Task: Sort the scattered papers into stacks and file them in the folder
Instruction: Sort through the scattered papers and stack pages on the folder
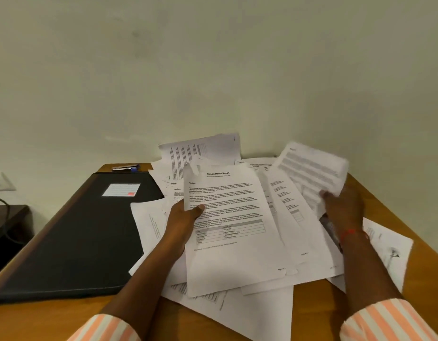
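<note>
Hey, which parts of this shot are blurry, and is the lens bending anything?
In the head view, the sheet in the right hand is smeared by motion, its text unreadable; the health report in the left hand stays sharp enough to read its title; the wide-angle lens stretches the black folder and table edge towards the corners.

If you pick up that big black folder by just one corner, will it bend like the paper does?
Probably not much. The black folder lies flat with straight edges, so it looks stiff, while the sheet in the right hand curls. It's likely heavier than paper, so one corner may tip it. Its smooth cover might slide on the wooden desk.
</note>
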`<state>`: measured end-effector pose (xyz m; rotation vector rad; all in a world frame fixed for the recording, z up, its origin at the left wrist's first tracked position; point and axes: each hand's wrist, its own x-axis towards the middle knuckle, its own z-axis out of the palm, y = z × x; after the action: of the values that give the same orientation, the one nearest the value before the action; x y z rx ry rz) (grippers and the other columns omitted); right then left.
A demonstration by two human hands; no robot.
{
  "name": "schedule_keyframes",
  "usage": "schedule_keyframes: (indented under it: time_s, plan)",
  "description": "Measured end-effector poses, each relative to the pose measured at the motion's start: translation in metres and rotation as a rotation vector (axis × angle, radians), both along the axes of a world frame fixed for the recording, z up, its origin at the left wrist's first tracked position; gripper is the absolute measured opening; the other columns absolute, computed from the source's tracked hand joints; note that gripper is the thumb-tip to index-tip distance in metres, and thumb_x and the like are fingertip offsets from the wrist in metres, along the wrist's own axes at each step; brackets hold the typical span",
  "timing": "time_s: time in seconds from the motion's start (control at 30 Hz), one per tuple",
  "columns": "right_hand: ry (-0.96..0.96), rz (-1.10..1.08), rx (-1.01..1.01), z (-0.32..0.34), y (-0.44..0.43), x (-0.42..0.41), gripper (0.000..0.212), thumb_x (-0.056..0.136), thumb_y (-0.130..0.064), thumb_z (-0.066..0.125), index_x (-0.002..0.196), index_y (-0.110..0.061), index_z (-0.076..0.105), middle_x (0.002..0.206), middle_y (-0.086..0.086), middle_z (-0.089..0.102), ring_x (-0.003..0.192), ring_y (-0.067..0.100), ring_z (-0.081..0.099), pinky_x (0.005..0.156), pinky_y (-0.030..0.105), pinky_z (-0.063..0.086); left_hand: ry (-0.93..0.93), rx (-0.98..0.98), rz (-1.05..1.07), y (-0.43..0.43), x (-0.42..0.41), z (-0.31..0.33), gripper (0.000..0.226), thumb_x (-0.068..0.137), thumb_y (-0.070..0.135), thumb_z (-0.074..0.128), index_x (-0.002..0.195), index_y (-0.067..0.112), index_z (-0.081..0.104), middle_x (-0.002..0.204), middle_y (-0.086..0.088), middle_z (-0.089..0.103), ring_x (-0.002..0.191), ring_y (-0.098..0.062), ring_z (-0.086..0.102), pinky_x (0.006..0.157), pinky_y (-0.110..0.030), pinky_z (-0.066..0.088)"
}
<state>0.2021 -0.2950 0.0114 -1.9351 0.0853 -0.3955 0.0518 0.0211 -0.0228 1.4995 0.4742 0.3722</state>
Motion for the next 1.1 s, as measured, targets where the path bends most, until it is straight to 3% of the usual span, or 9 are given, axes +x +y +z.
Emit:
schedule_keyframes:
  time_s: [0.17,0.27,0.5,0.57,0.67,0.77,0.87,1.0,1.1]
  plan:
    - [-0.416,-0.442,0.627,0.011,-0.003,-0.008,0.045,0.102,-0.014,0.051,0.145,-0.003,0.044,0.143,0.012,0.051,0.125,0.007,0.048,0.098,0.006,0.039,-0.020,-0.023,-0.003,-0.001,-0.001,-0.002,0.023,0.100,0.021,0.064,0.122,0.027,0.066,0.112,0.003,0.077,0.098,-0.025,0.075,0.090,-0.053,0.060]
    - [-0.582,-0.277,0.852,0.014,-0.006,-0.004,0.048,0.099,-0.005,0.048,0.147,-0.007,0.039,0.143,0.005,0.053,0.129,0.007,0.055,0.105,0.024,0.047,-0.020,-0.034,-0.003,-0.003,-0.001,0.000,0.026,0.100,0.021,0.064,0.126,0.025,0.065,0.115,0.002,0.076,0.099,-0.025,0.075,0.092,-0.054,0.059]
    - [-0.333,0.005,0.594,0.021,0.025,-0.010,0.038,0.099,-0.005,0.055,0.137,-0.009,0.052,0.126,-0.003,0.062,0.116,0.008,0.062,0.090,0.010,0.046,-0.009,-0.020,0.014,-0.003,0.000,0.002,0.021,0.100,0.023,0.064,0.120,0.028,0.064,0.111,0.004,0.076,0.093,-0.020,0.076,0.079,-0.041,0.063]
    - [-0.149,0.255,0.336,0.009,0.034,-0.010,0.035,0.100,-0.009,0.056,0.135,-0.011,0.057,0.124,-0.001,0.065,0.115,0.016,0.063,0.091,0.019,0.050,-0.014,-0.021,0.022,-0.004,-0.001,0.005,0.016,0.100,0.023,0.064,0.114,0.032,0.064,0.104,0.010,0.077,0.087,-0.016,0.076,0.066,-0.029,0.061]
    - [-0.051,0.492,0.007,-0.014,0.049,-0.013,0.033,0.099,-0.012,0.057,0.132,-0.018,0.061,0.123,-0.001,0.069,0.114,0.020,0.064,0.102,0.042,0.050,-0.038,-0.046,0.006,-0.005,-0.005,0.007,0.016,0.101,0.028,0.062,0.117,0.029,0.066,0.104,0.006,0.078,0.088,-0.017,0.077,0.071,-0.032,0.062]
    - [-0.093,0.510,-0.175,-0.019,0.061,-0.018,0.021,0.100,-0.017,0.057,0.120,-0.020,0.062,0.113,-0.007,0.068,0.106,0.020,0.064,0.088,0.035,0.051,-0.074,-0.064,-0.015,-0.008,-0.006,0.011,0.026,0.103,0.045,0.052,0.121,0.033,0.065,0.109,0.010,0.077,0.093,-0.015,0.076,0.076,-0.033,0.061]
    - [-0.125,0.507,-0.190,-0.015,0.068,-0.024,0.018,0.099,-0.020,0.062,0.117,-0.019,0.063,0.106,-0.008,0.067,0.097,0.016,0.063,0.077,0.027,0.046,-0.103,-0.056,-0.051,-0.010,-0.007,0.014,0.037,0.094,0.056,0.053,0.122,0.035,0.065,0.112,0.014,0.076,0.100,-0.015,0.074,0.087,-0.038,0.060]
    - [-0.080,0.510,-0.055,-0.015,0.073,-0.030,0.018,0.095,-0.022,0.068,0.110,-0.028,0.060,0.101,-0.020,0.067,0.092,0.001,0.065,0.084,0.028,0.052,-0.088,0.002,-0.009,-0.008,-0.006,0.007,0.028,0.095,0.031,0.069,0.122,0.032,0.064,0.122,0.008,0.073,0.106,-0.020,0.073,0.094,-0.049,0.059]
    - [0.002,0.571,0.120,-0.012,0.070,-0.032,0.016,0.093,-0.021,0.071,0.108,-0.025,0.067,0.099,-0.015,0.075,0.092,0.001,0.071,0.085,0.026,0.053,-0.088,0.023,0.018,-0.007,-0.005,0.005,0.026,0.095,0.024,0.071,0.118,0.034,0.063,0.121,0.008,0.073,0.104,-0.020,0.073,0.091,-0.047,0.060]
